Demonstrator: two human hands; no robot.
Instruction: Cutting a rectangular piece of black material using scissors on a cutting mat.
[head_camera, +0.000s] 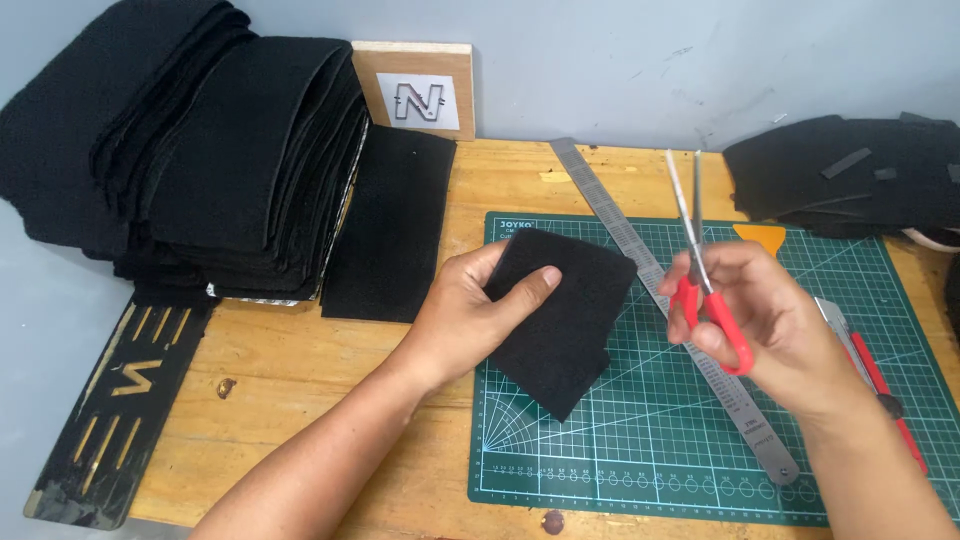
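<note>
Both forearms come in from the near edge: left hand (470, 315) pinches a black felt piece (560, 320) flat over the green cutting mat (650, 440), while right hand (760, 320) grips red-handled scissors (700, 270), blades pointing up and away from it. Steel ruler (640, 260) lies alongside, handy.

The right hand (745, 310) covers the middle of the steel ruler (640, 260) and hides most of the scissors' red handles (715, 320). The black fabric pile (850, 175) and the red utility knife (885, 390) run partly out of view at the right. The fabric stack (200, 140) is cut off at the top left.
</note>
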